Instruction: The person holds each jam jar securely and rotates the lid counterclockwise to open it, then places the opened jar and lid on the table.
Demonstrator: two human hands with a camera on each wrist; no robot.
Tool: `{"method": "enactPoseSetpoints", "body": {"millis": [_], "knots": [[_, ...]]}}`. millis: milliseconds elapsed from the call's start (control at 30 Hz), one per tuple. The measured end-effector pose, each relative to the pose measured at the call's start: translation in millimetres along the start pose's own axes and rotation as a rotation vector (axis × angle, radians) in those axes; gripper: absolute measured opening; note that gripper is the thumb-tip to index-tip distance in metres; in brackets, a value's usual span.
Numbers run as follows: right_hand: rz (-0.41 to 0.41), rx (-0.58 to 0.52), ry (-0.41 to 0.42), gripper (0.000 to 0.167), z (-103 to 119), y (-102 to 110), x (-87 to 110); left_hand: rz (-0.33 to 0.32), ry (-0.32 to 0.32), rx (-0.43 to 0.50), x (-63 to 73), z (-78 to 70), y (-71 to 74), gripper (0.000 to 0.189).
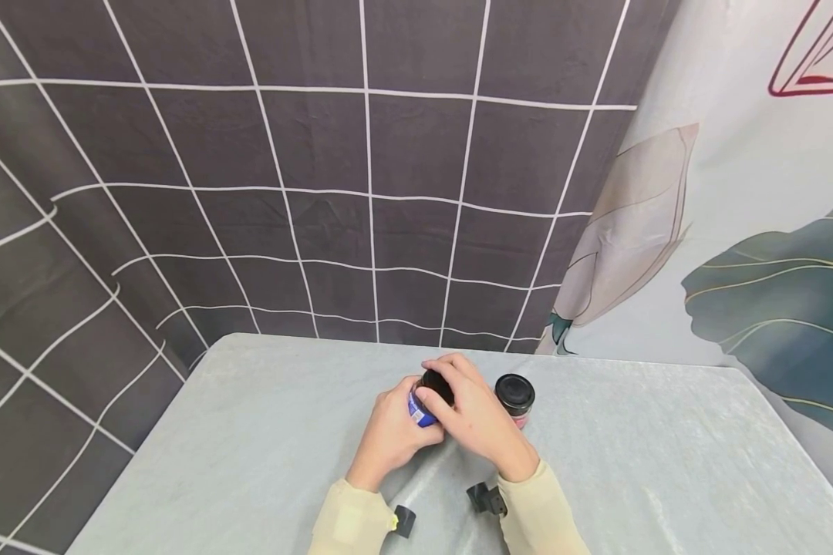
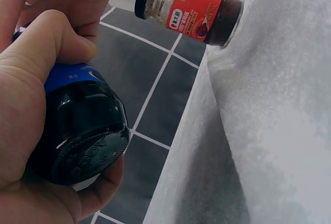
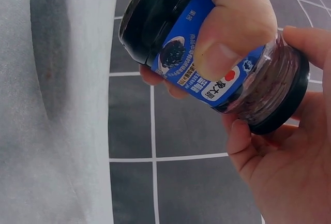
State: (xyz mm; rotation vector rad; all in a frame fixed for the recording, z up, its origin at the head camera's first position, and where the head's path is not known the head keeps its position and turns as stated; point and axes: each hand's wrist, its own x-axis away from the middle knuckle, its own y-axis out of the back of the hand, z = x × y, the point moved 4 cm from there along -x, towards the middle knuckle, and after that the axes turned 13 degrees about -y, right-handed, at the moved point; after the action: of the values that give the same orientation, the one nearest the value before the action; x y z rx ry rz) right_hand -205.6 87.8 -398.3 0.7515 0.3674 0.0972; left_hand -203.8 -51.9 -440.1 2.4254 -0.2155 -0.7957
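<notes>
My left hand grips a jam jar with a blue label round its body, thumb across the label. A blueberry picture and part of the words "berry jam" can be read on it. The jar is tilted and held off the table, its glass base showing in the left wrist view. My right hand curls its fingers and thumb about the black lid, which sits on the jar's mouth. Just right of the right hand stands a second jar with a red label and a black lid.
A pale grey cloth covers the table. Behind it hangs a dark curtain with a white grid, and a light leaf-patterned curtain is at the right. Small black wrist cameras sit below both hands.
</notes>
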Motion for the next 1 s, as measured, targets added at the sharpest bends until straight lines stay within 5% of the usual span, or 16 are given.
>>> {"method": "enactPoseSetpoints", "body": {"millis": [1000], "knots": [[0.031,0.037,0.031,0.044,1.5,2.5,1.1,0.021,0.027,-0.002,0.1,2.8,-0.5,0.050]]}}
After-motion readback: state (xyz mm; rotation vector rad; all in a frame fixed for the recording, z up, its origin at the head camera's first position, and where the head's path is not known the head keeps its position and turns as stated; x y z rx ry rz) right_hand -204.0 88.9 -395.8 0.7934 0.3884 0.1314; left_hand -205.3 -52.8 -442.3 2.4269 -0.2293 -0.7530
